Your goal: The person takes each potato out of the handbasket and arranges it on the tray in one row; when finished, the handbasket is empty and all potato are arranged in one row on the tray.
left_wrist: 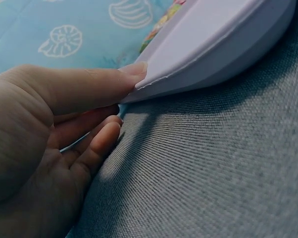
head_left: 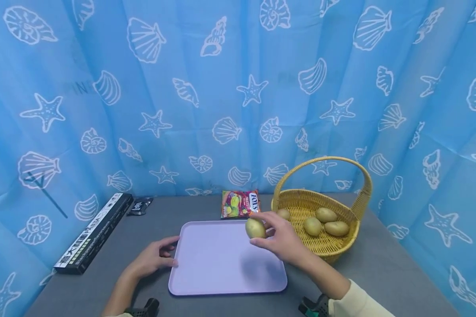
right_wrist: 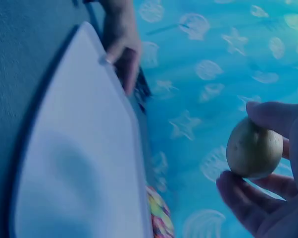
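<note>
Potato (head_left: 255, 229) is pinched by right hand (head_left: 279, 236) above tray (head_left: 218, 259) | tray's left edge is touched by left hand (head_left: 151, 256), fingers loose | (more potatoes (head_left: 326, 215) in basket (head_left: 295, 203), right)

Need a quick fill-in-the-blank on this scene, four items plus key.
1. The right hand holds a potato above the pale purple ____.
2. In the head view, ____ other potatoes show inside the wicker basket.
3. In the head view, the long box lies on the ____ side of the table.
4. The shell-print curtain is ____.

Missing words: tray; four; left; blue.
</note>
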A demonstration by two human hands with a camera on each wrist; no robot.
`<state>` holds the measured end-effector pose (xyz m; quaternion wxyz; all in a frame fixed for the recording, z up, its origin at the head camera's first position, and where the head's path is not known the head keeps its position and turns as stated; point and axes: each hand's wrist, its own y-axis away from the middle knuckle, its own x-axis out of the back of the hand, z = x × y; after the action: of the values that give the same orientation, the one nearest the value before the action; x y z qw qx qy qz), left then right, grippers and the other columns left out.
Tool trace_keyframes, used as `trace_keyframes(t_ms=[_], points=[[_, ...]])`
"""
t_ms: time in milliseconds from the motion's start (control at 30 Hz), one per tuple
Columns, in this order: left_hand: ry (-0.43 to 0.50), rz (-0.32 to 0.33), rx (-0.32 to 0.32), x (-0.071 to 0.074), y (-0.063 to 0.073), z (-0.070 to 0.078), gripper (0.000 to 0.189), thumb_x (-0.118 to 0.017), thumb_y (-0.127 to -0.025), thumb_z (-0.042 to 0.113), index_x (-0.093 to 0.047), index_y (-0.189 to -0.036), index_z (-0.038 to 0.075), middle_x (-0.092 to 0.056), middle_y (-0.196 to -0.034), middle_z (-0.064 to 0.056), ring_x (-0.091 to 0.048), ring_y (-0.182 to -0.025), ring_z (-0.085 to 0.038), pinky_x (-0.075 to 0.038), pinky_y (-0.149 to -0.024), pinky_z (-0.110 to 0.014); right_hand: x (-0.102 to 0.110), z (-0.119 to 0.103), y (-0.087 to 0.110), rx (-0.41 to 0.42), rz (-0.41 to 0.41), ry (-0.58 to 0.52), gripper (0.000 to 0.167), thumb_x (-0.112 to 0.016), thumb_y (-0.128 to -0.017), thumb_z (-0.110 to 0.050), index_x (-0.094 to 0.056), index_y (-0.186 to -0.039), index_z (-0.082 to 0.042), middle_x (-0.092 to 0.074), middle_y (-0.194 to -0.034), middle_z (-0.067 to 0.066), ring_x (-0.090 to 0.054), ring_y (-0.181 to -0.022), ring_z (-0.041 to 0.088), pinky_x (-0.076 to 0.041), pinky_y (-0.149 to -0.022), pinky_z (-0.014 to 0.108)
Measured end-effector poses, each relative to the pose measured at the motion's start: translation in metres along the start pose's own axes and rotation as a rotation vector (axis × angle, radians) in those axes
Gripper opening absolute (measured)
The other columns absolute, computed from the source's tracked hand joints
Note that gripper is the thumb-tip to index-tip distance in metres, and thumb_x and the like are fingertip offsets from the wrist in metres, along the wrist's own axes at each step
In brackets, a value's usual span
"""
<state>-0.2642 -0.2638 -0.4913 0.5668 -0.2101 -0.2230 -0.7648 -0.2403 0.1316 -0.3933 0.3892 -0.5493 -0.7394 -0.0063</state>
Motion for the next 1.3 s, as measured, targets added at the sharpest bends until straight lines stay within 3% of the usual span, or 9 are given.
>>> trace_keyframes(t_ms=[167,333,600,900,1133,1300], points=[[0.010,0.000,-0.012,-0.001,-0.001,-0.003,0.080,-0.082,-0.076,0.032,-0.048,-0.143,0.007,-0.057,-0.129,-0.017,-0.057,-0.108,-0.029,-0.050,-0.088,-0.049,-0.038,0.001,-0.010,0.004,-0.103,0.083,0.054,-0.084,-0.076,-0.022,-0.064,-0.125,-0.013,-0.063,-0.115,-0.002,-0.058,-0.086,0.011,-0.054,-0.066,0.026],[0.005,-0.003,-0.012,0.001,0.001,0.000,0.082,-0.083,-0.075,0.032,-0.046,-0.144,0.006,-0.055,-0.132,-0.019,-0.056,-0.108,-0.030,-0.049,-0.089,-0.050,-0.078,0.007,-0.026,-0.041,-0.199,0.110,0.055,-0.085,-0.075,-0.023,-0.064,-0.124,-0.009,-0.064,-0.117,0.000,-0.057,-0.090,0.009,-0.050,-0.073,0.024],[0.004,-0.018,-0.012,0.003,0.004,0.003,0.083,-0.083,-0.076,0.029,-0.045,-0.144,0.004,-0.053,-0.133,-0.021,-0.056,-0.110,-0.032,-0.048,-0.091,-0.051,-0.128,0.014,-0.058,-0.134,-0.220,0.122,0.057,-0.082,-0.079,-0.028,-0.061,-0.129,-0.009,-0.064,-0.119,0.001,-0.059,-0.098,0.011,-0.051,-0.080,0.027],[0.012,-0.021,-0.025,0.003,0.003,0.001,0.085,-0.084,-0.074,0.030,-0.044,-0.145,0.004,-0.052,-0.135,-0.021,-0.056,-0.112,-0.034,-0.048,-0.091,-0.051,-0.163,0.023,-0.083,-0.176,-0.217,0.167,0.058,-0.083,-0.077,-0.031,-0.063,-0.128,-0.011,-0.066,-0.113,0.000,-0.059,-0.090,0.008,-0.049,-0.075,0.025],[0.010,-0.031,-0.044,0.004,0.001,-0.002,0.084,-0.083,-0.075,0.028,-0.044,-0.144,0.002,-0.050,-0.137,-0.022,-0.056,-0.109,-0.032,-0.049,-0.090,-0.049,-0.182,0.010,-0.088,-0.150,-0.245,0.232,0.057,-0.083,-0.075,-0.038,-0.065,-0.123,-0.014,-0.066,-0.104,-0.006,-0.057,-0.086,0.006,-0.048,-0.074,0.023],[0.003,-0.045,-0.055,0.005,0.002,0.000,0.085,-0.083,-0.075,0.028,-0.042,-0.144,0.000,-0.050,-0.137,-0.024,-0.057,-0.108,-0.032,-0.049,-0.090,-0.049,-0.189,0.002,-0.086,-0.146,-0.271,0.282,0.058,-0.082,-0.076,-0.043,-0.064,-0.125,-0.018,-0.065,-0.110,-0.007,-0.058,-0.093,0.007,-0.048,-0.078,0.024]])
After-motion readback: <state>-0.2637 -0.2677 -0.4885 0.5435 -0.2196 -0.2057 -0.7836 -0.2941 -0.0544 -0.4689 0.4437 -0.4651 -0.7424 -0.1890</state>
